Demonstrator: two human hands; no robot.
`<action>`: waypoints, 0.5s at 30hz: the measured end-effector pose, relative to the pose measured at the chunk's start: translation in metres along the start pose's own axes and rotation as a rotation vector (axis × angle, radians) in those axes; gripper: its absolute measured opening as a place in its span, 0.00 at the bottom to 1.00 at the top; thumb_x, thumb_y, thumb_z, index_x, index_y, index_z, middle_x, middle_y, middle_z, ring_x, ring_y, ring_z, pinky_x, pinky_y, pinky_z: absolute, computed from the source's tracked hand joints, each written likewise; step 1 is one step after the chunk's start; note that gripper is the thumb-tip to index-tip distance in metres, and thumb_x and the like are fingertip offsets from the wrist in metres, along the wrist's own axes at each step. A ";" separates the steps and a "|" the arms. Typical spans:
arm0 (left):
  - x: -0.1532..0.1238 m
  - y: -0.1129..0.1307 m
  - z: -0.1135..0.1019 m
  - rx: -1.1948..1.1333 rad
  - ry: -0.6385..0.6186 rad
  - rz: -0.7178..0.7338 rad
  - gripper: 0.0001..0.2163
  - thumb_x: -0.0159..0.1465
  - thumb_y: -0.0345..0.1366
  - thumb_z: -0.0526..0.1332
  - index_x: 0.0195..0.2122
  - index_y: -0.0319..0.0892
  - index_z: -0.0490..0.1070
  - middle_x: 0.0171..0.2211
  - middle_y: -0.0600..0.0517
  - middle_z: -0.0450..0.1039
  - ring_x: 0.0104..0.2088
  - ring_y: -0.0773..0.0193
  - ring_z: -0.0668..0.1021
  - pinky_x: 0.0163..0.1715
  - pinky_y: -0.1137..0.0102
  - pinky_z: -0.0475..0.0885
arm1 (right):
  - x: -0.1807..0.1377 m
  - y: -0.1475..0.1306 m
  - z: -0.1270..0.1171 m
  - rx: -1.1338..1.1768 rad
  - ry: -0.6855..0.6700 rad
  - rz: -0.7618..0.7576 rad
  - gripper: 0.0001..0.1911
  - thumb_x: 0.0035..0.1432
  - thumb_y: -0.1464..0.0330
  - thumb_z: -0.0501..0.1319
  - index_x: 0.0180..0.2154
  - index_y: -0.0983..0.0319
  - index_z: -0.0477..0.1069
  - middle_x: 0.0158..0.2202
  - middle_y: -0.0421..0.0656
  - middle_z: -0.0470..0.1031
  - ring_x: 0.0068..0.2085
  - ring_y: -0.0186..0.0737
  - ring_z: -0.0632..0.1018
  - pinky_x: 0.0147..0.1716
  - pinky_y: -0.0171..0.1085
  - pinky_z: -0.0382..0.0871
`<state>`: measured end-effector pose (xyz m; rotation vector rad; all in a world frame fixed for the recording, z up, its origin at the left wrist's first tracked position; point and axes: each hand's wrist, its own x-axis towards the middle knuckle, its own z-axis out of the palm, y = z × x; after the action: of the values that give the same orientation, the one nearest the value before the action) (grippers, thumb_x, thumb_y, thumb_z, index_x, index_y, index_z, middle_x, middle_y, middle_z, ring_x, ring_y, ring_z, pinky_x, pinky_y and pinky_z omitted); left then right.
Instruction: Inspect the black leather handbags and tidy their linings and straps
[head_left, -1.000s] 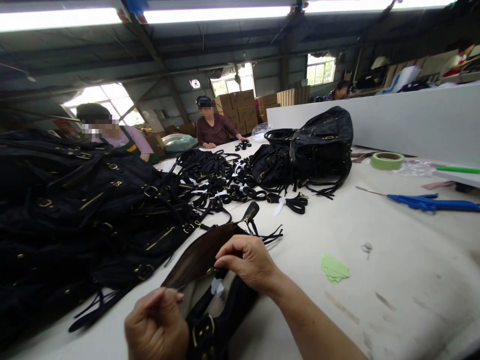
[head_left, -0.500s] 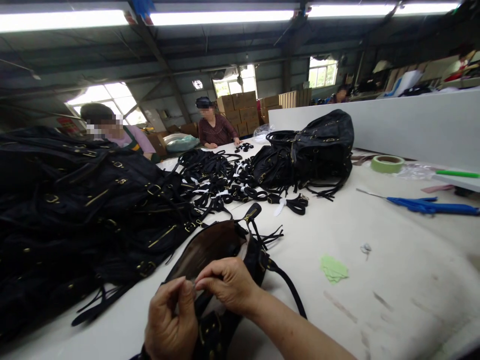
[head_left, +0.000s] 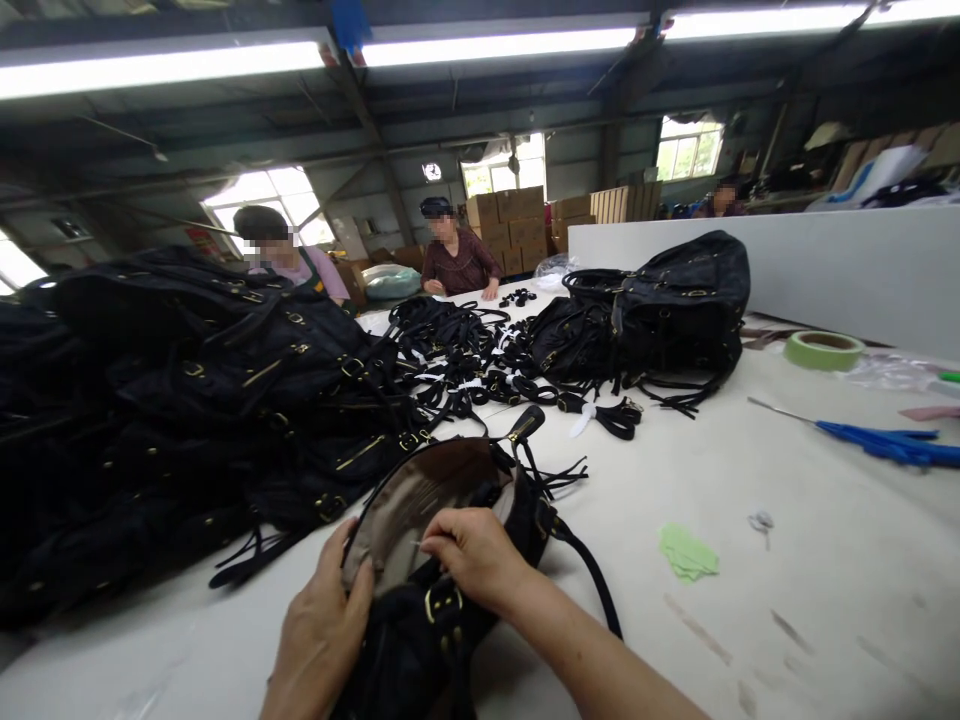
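Observation:
A black handbag (head_left: pixel 405 650) with gold buckles lies open before me, its brown lining (head_left: pixel 397 510) showing. My left hand (head_left: pixel 322 610) grips the bag's left rim, thumb on the near side and fingers around the far side. Over the opening, my right hand (head_left: pixel 476 560) is closed in a pinch. A tiny pale sliver (head_left: pixel 417 543) sticks out from its fingertips, too small to name. The bag's strap (head_left: pixel 592 570) curves onto the table at the right, and a black tag (head_left: pixel 527 422) and thin tassels hang by the far rim.
A large pile of black bags (head_left: pixel 210 400) rises at left. Bundled straps (head_left: pixel 480 370) and more bags (head_left: pixel 675 310) lie ahead. To the right are green slips (head_left: pixel 688 552), blue-handled snippers (head_left: pixel 885 440) and green tape (head_left: pixel 823 350). Two people work across the table (head_left: pixel 600 490).
My left hand has parted from the right and taken hold of the bag's left rim. My right hand still pinches over the opening. The view has swung left.

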<state>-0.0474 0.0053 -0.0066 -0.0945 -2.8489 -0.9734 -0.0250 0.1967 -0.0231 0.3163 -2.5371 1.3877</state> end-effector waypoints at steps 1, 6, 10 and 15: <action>0.003 0.002 -0.001 -0.157 -0.030 -0.038 0.25 0.60 0.46 0.56 0.58 0.44 0.62 0.45 0.44 0.75 0.41 0.49 0.79 0.43 0.58 0.73 | 0.006 -0.004 -0.003 -0.024 -0.021 -0.014 0.04 0.61 0.75 0.64 0.33 0.63 0.76 0.27 0.38 0.77 0.29 0.33 0.76 0.28 0.28 0.63; 0.015 0.009 0.000 -1.034 -0.322 -0.265 0.33 0.52 0.39 0.67 0.58 0.47 0.56 0.41 0.48 0.75 0.34 0.57 0.80 0.33 0.66 0.75 | 0.049 -0.023 -0.012 -0.121 -0.164 -0.149 0.04 0.52 0.74 0.70 0.28 0.61 0.77 0.24 0.39 0.75 0.30 0.38 0.75 0.27 0.32 0.59; 0.019 -0.007 0.024 -0.999 -0.353 -0.276 0.32 0.52 0.40 0.65 0.55 0.42 0.55 0.36 0.47 0.75 0.31 0.58 0.79 0.34 0.64 0.75 | 0.051 -0.015 0.000 -0.105 -0.222 -0.186 0.04 0.53 0.75 0.69 0.29 0.61 0.77 0.25 0.38 0.75 0.30 0.36 0.75 0.27 0.30 0.60; 0.024 -0.029 0.040 -0.750 -0.144 -0.234 0.26 0.49 0.48 0.64 0.45 0.39 0.61 0.35 0.46 0.73 0.33 0.55 0.77 0.37 0.58 0.73 | 0.015 0.011 0.021 -0.036 -0.181 -0.126 0.04 0.57 0.78 0.66 0.32 0.64 0.77 0.30 0.40 0.78 0.33 0.34 0.77 0.32 0.27 0.64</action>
<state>-0.0787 0.0072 -0.0525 0.1064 -2.4745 -2.1062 -0.0442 0.1837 -0.0379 0.6096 -2.6287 1.3204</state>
